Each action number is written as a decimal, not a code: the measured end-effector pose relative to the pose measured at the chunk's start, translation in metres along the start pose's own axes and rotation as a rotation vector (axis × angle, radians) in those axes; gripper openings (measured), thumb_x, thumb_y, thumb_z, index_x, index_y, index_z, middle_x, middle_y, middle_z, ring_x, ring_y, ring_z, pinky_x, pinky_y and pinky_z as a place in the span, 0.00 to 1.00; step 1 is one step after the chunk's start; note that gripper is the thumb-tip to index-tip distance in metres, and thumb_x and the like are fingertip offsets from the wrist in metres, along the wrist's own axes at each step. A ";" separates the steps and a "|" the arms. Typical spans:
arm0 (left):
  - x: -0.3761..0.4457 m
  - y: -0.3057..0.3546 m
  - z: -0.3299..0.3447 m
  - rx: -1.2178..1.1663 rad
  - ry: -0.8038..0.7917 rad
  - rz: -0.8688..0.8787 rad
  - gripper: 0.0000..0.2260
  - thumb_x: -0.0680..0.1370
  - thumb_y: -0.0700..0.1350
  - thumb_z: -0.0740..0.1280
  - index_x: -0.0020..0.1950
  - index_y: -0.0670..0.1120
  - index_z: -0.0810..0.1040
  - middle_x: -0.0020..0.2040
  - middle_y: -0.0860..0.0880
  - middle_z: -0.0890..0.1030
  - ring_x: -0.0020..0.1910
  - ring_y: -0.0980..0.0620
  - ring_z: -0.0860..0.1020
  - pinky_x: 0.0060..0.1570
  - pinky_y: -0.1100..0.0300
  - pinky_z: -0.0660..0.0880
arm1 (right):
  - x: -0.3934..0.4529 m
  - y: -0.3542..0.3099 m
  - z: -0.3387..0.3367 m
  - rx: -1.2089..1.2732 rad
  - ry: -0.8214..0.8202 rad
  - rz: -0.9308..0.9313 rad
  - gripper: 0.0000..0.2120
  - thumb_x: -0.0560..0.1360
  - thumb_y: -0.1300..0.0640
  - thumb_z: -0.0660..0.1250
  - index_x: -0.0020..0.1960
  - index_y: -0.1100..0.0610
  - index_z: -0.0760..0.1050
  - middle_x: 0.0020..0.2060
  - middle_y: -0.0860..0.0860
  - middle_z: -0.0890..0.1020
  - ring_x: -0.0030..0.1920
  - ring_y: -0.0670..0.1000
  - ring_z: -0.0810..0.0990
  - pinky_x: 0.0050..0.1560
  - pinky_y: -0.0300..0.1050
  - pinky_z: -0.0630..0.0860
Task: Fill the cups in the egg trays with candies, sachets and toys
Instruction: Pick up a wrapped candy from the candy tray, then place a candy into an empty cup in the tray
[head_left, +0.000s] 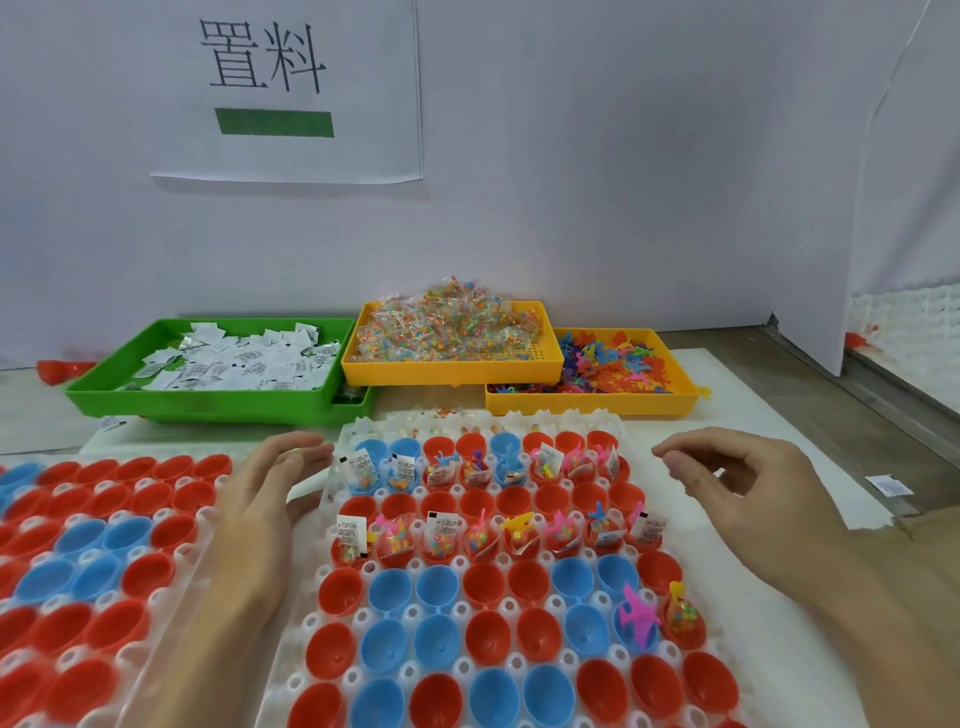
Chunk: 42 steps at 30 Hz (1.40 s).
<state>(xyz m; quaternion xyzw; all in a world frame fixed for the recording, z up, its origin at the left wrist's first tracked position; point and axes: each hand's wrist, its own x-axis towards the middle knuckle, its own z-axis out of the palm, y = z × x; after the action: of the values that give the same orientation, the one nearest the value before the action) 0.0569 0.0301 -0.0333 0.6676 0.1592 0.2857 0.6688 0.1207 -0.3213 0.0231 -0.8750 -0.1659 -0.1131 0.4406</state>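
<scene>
Near tray: white egg tray (322, 613) at the desk's near edge, its rows of red and blue cups (389, 592) mostly bare in the near rows.
Filled cups: two far rows of that tray hold sachets, candy packets and small toys; one pink toy (636, 613) and one candy packet (681, 613) sit in two cups at the right end of a nearer row.
Second tray: another egg tray (171, 587) lies just beside the first, toward the desk's left edge, with red and blue cups that look unfilled.
Left hand: left hand (260, 499) is over the gap between the two trays, fingers straight and together, pointing toward the far side, holding nothing.
Right hand: right hand (748, 488) hovers off the right side of the near tray, fingers loosely curled, thumb and forefinger close together; nothing can be seen between them.
Sachets: green bin (208, 402) at the far left of the desk holds white sachets (239, 364).
Candies: yellow bin (452, 370) at the far middle is heaped with clear candy packets (447, 322).
Toys: second yellow bin (592, 402) to the far right holds coloured plastic toys (618, 364).
Stray piece: one sachet (888, 486) lies alone near the desk's right edge.
Wall: a paper sign (285, 93) with printed characters and a green bar hangs behind the bins.
</scene>
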 end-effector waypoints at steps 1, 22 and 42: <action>-0.001 0.001 0.000 0.003 0.003 -0.002 0.11 0.82 0.37 0.57 0.55 0.41 0.80 0.54 0.42 0.83 0.57 0.45 0.80 0.56 0.46 0.76 | 0.007 -0.007 0.001 -0.016 0.001 -0.020 0.11 0.76 0.60 0.72 0.44 0.42 0.82 0.40 0.36 0.84 0.43 0.43 0.81 0.39 0.41 0.77; -0.005 0.009 0.002 -0.011 0.037 -0.015 0.10 0.78 0.43 0.61 0.49 0.47 0.82 0.48 0.51 0.84 0.52 0.53 0.81 0.53 0.46 0.78 | 0.212 -0.064 0.147 -0.485 -0.242 0.094 0.15 0.74 0.53 0.75 0.40 0.64 0.78 0.33 0.56 0.79 0.38 0.55 0.79 0.42 0.49 0.77; 0.000 0.001 -0.001 -0.044 0.032 -0.017 0.13 0.82 0.37 0.57 0.52 0.46 0.81 0.52 0.44 0.83 0.54 0.47 0.81 0.49 0.53 0.75 | 0.120 -0.057 0.043 0.080 0.025 0.054 0.02 0.76 0.59 0.71 0.46 0.53 0.80 0.39 0.49 0.85 0.36 0.46 0.85 0.38 0.37 0.76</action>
<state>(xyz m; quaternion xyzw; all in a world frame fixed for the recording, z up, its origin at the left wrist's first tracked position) 0.0558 0.0309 -0.0323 0.6468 0.1692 0.2941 0.6830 0.2108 -0.2321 0.0805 -0.8592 -0.1413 -0.1052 0.4803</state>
